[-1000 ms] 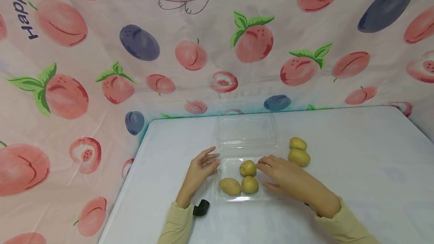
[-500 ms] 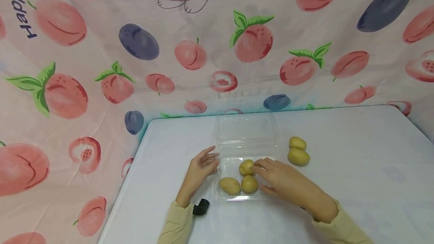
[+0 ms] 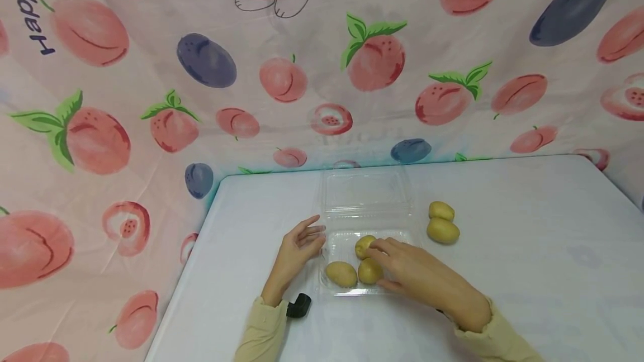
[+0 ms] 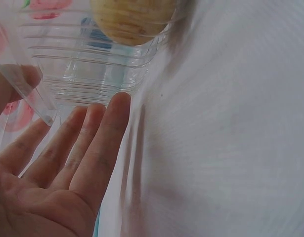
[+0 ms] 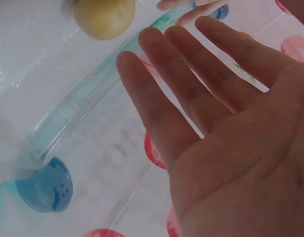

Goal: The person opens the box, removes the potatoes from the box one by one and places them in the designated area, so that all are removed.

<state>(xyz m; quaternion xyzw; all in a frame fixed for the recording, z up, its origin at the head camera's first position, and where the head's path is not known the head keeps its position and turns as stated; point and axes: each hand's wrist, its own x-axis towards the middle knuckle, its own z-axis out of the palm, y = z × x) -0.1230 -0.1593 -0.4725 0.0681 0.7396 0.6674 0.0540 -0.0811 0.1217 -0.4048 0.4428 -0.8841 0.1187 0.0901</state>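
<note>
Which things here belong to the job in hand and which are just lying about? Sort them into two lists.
In the job:
open plastic box
three potatoes in it
two potatoes beside it, probably
left hand, at the box's left side
right hand, over the box

Just there:
fruit-print cloth
white table
black gadget by the left wrist

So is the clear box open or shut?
Open. The clear box has its lid folded back on the far side, and three potatoes sit uncovered inside.
</note>
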